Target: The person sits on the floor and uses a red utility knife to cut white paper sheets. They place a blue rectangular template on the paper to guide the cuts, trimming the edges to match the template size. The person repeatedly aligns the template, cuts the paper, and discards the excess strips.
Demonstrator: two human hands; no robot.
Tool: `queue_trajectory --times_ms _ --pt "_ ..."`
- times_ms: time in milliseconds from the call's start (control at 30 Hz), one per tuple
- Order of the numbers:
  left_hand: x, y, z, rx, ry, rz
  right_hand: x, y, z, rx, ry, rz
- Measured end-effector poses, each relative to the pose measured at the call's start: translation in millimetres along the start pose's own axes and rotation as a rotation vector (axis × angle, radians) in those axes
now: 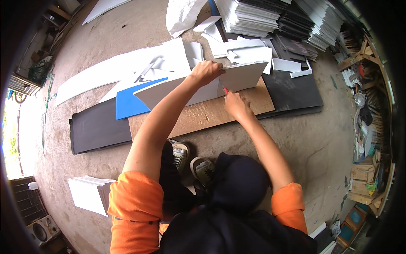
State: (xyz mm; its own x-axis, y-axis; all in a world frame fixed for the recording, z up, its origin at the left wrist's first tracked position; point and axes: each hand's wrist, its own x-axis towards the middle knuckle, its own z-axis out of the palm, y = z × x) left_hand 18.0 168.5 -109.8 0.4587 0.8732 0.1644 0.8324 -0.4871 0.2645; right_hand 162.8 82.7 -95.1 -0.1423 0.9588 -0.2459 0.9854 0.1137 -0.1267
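Both hands are busy at the white sheet (203, 86), which lies across a brown board (203, 114) on the concrete floor (296, 144). Her or his left hand (206, 72) is closed over the far edge of the sheet, near twelve o'clock, and presses it down. At the near edge sits the right hand (236, 106), curled around a small cutter with a red handle (226, 90) — only a bit of red shows above the fingers, and the blade I cannot see.

How far is the work? I judge that a cut is going on across the sheet just right of its middle: the part at one o'clock from the left hand lifts up a little, as if it is already half free, while the longer part toward nine o'clock lies flat and whole. Many white offcuts (237, 48) are scattered at twelve o'clock, so I think several cuts are finished. More sheets wait — a tall pile of white and dark sheets (270, 17) at one o'clock, and a smaller white stack (91, 192) at eight o'clock by the left elbow.

The sheet itself is long, thin and stiff, plain white, with clean straight edges. Under its left end lies a blue sheet (127, 103), and under the board a wide black mat (97, 129).
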Motion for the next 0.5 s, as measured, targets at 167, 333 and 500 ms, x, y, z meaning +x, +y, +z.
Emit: queue_trajectory --times_ms 167,333,500 --pt "-0.3 2.9 -6.4 -0.039 -0.050 0.033 15.9 0.0 12.5 -0.054 -0.046 -0.021" --pt "4.8 7.9 -7.0 0.027 -0.131 0.001 28.6 -3.1 24.5 -0.036 -0.082 0.025" --pt "10.7 2.8 2.7 0.021 -0.107 -0.015 39.2 1.3 48.3 -0.028 0.029 0.006"
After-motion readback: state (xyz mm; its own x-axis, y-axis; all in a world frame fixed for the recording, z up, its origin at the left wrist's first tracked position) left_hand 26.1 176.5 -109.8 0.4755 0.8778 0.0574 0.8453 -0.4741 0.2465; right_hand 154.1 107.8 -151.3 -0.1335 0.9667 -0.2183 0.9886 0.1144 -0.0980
